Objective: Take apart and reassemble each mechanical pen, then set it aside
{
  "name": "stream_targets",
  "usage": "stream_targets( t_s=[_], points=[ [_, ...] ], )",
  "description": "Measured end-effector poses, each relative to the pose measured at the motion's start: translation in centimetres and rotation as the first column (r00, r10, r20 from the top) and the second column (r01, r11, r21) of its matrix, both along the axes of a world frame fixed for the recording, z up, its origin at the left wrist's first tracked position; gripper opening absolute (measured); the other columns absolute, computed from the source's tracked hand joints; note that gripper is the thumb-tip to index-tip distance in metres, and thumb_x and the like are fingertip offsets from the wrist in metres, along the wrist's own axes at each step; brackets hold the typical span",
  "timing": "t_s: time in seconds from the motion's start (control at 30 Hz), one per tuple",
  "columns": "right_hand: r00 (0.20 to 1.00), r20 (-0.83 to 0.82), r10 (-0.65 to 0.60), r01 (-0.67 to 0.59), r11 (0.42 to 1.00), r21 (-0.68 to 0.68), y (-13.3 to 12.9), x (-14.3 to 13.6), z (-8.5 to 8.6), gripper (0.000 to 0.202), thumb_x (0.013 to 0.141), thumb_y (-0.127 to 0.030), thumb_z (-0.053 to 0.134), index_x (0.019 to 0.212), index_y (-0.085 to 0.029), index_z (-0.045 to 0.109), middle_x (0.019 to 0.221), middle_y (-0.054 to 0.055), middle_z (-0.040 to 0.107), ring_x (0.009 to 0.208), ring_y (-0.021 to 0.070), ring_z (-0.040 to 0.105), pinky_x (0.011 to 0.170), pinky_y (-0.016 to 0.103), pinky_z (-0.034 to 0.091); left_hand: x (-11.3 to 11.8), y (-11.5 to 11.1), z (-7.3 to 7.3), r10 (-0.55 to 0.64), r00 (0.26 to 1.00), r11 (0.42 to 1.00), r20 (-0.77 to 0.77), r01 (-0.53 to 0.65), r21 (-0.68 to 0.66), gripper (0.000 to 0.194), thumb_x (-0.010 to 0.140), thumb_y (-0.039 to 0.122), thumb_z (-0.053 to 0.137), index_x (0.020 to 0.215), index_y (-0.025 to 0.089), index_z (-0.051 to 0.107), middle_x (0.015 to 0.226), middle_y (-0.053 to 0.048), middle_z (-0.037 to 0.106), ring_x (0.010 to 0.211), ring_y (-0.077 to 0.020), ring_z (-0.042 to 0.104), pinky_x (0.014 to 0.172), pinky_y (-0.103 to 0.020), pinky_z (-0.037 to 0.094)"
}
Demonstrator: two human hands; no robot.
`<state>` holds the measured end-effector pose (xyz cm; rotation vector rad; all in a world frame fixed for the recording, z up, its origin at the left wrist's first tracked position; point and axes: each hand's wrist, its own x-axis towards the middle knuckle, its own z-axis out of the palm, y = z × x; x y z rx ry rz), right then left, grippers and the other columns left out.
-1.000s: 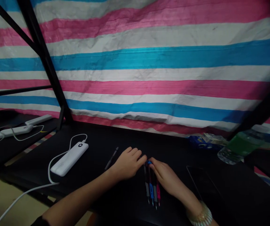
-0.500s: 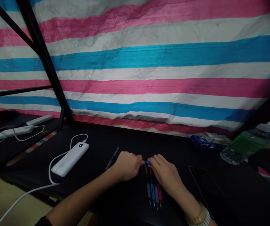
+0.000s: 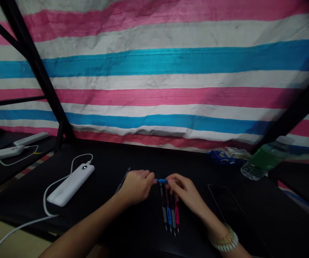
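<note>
Pinched between left hand [image 3: 136,185] and right hand [image 3: 187,193] — a blue pen [image 3: 162,181], held crosswise at the far ends of four pens [image 3: 169,213]; these lie side by side on the black table [image 3: 132,154].

We see a slim blue piece [image 3: 162,181] held crosswise by the far ends of four pens [image 3: 173,218], grey, blue, grey and pink, tips pointing near.

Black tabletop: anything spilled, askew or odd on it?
No spill or damage shows. Only one dark pen stands out, mildly: it lies slanted, partly hidden by the left hand, apart from the four pens grouped together.
</note>
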<state>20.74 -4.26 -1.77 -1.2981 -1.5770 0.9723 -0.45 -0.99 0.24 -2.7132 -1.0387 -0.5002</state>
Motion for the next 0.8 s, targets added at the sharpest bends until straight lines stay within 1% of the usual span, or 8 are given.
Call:
stream_targets(
  t_s=[0.1,0.17,0.23,0.37,0.47,0.53,0.67,0.8],
  points=[
    [1.0,-0.022,0.011,-0.012,1.0,-0.019,-0.02,0.04,0.2,0.038,0.09,-0.047,0.052,0.066,-0.018,0.061,0.058,0.0,0.06,0.048,0.0126,0.054,0.043,0.022,0.04,-0.03,-0.03,-0.13,-0.002,1.0,1.0,0.018,0.001,0.005,0.022,0.097,0.029,0.04,0.083,0.018,0.053,0.074,-0.002,0.061,0.067,-0.0169,0.059,0.055,-0.027,0.038],
    [0.998,-0.061,-0.003,0.002,1.0,-0.002,0.0,0.05,0.33,0.028,0.083,-0.045,0.063,0.075,-0.019,0.061,0.061,-0.001,0.06,0.052,0.0129,0.056,0.043,0.02,0.041,-0.07,-0.05,-0.2,0.008,1.0,1.0,0.021,-0.008,0.002,0.023,0.097,0.03,0.039,0.083,0.018,0.053,0.075,-0.002,0.061,0.067,-0.0168,0.058,0.056,-0.027,0.038],
    [0.992,-0.127,0.011,-0.017,0.999,-0.047,0.03,0.06,0.38,0.028,0.08,-0.046,0.066,0.083,-0.019,0.062,0.066,0.0,0.061,0.053,0.0134,0.057,0.04,0.02,0.042,-0.11,-0.09,-0.19,0.017,1.0,1.0,0.026,-0.017,-0.001,0.024,0.097,0.031,0.038,0.083,0.019,0.053,0.075,-0.003,0.061,0.068,-0.0171,0.058,0.056,-0.027,0.039],
    [0.989,-0.149,0.023,-0.041,0.992,-0.12,0.05,0.07,0.35,0.038,0.086,-0.052,0.056,0.07,-0.017,0.059,0.06,-0.001,0.059,0.046,0.0103,0.053,0.039,0.019,0.04,-0.17,-0.19,-0.03,0.006,0.999,1.0,0.049,-0.004,-0.026,0.021,0.097,0.033,0.038,0.088,0.019,0.052,0.078,-0.003,0.062,0.071,-0.0181,0.059,0.059,-0.028,0.041],
    [0.979,-0.201,0.008,-0.028,0.995,-0.098,0.05,0.06,0.33,0.03,0.077,-0.047,0.069,0.082,-0.018,0.06,0.061,-0.003,0.059,0.05,0.0114,0.055,0.039,0.019,0.043,-0.25,-0.22,0.03,-0.004,0.997,0.998,0.08,0.009,-0.06,0.016,0.095,0.033,0.043,0.099,0.019,0.05,0.084,-0.004,0.064,0.076,-0.0198,0.061,0.062,-0.029,0.043],
    [0.97,-0.242,0.006,-0.038,0.991,-0.129,0.09,0.0,0.29,0.034,0.077,-0.049,0.068,0.087,-0.018,0.06,0.066,-0.001,0.062,0.052,0.0125,0.058,0.038,0.019,0.043,-0.29,-0.19,-0.01,-0.006,0.994,0.997,0.107,0.014,-0.081,0.013,0.093,0.028,0.044,0.103,0.019,0.047,0.087,-0.004,0.065,0.079,-0.0203,0.062,0.064,-0.029,0.044],
    [0.974,-0.224,0.023,-0.065,0.981,-0.18,0.23,-0.12,0.1,0.041,0.084,-0.054,0.057,0.071,-0.015,0.059,0.06,0.0,0.061,0.046,0.0096,0.054,0.035,0.017,0.041,-0.31,-0.05,-0.18,-0.016,0.991,0.993,0.131,0.032,-0.115,0.009,0.09,0.018,0.045,0.099,0.02,0.045,0.086,-0.002,0.063,0.076,-0.0186,0.061,0.064,-0.029,0.043],
    [0.961,-0.275,-0.019,-0.03,0.984,-0.174,0.22,-0.08,0.16,0.032,0.073,-0.045,0.071,0.08,-0.016,0.062,0.059,-0.002,0.061,0.048,0.0109,0.057,0.037,0.018,0.043,-0.35,0.2,-0.25,-0.025,0.992,0.991,0.122,0.041,-0.13,0.008,0.09,0.015,0.045,0.096,0.021,0.046,0.088,-0.001,0.061,0.077,-0.0172,0.06,0.064,-0.027,0.043]
  ],
)
